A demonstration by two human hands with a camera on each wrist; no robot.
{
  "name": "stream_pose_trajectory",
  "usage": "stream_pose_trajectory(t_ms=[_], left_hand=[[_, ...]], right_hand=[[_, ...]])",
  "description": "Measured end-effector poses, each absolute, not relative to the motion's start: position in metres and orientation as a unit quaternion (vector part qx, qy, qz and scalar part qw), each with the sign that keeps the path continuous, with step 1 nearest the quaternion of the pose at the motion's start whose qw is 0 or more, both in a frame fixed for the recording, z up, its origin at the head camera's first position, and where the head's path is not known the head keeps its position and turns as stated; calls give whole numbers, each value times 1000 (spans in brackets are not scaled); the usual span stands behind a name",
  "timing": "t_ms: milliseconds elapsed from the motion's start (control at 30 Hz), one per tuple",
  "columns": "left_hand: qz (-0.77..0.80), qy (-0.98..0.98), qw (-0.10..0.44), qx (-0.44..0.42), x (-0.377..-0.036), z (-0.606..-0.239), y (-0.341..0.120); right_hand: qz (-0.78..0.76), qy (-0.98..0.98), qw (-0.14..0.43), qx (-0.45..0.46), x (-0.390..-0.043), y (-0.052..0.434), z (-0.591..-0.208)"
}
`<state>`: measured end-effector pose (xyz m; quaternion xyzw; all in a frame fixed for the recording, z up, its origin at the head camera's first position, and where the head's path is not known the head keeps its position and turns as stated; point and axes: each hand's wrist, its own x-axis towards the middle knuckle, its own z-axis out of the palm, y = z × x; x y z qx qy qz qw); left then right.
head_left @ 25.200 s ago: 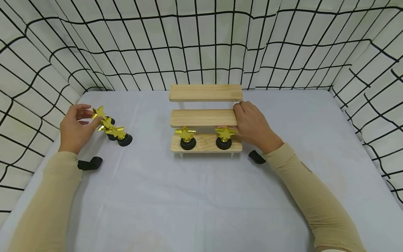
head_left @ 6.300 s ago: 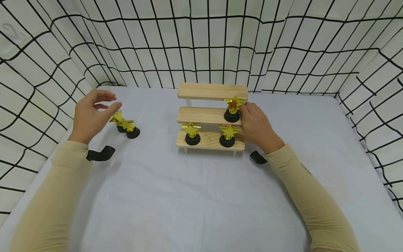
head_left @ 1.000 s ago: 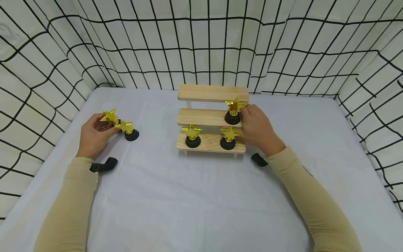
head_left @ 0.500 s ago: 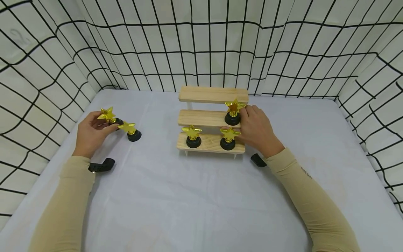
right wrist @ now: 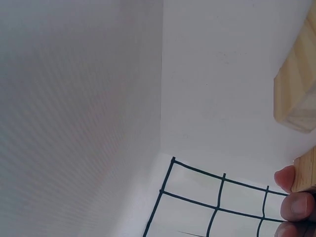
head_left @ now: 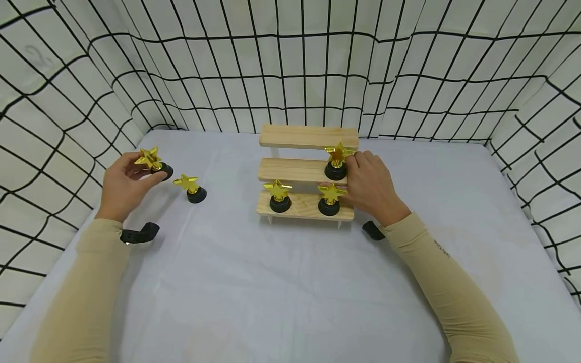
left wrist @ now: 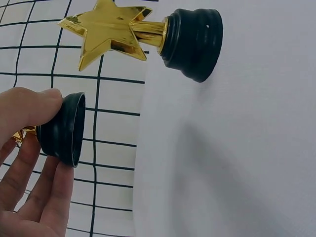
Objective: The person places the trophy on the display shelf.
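Observation:
My left hand (head_left: 123,185) pinches a gold star trophy (head_left: 149,158) by its round black base, thumb on one side and fingers on the other. In the left wrist view the hollow underside of that base (left wrist: 64,129) shows, tilted off the table. Just right of it, another star trophy (head_left: 189,188) stands on the table. My right hand (head_left: 373,189) grips the right end of a three-tier wooden stand (head_left: 290,170) at its middle tier; some fingers are hidden behind. One trophy (head_left: 336,166) stands at the middle tier's right end, and two on the bottom tier (head_left: 303,207).
The stand's top tier (head_left: 308,136) is bare wood. A white cloth covers the table (head_left: 272,282). Black wire mesh (head_left: 301,75) encloses its back and sides. Each wrist wears a black camera mount, the left one (head_left: 139,234) jutting over the cloth.
Over the last second my left hand has lifted a trophy up and left, away from its neighbour. Earlier, one trophy went from the left group onto the middle tier. The right hand stays put.

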<state>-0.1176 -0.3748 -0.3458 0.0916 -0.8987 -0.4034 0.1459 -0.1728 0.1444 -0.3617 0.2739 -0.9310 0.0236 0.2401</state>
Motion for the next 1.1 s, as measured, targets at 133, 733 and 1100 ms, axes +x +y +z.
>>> stream_pose_trajectory(t_ms=[133,733,1100], left_hand=[[-416,-891,158,84,-117,-339,-376],[-413,-892,176,59,-117,-313,-369],[-401,-895,189,42,-117,-304,-357]], right_hand=[[22,-933,234,271,-172,144,-361],[34,-932,242,268,-175,144,-363],[35,-935,234,265,-175,143,-363]])
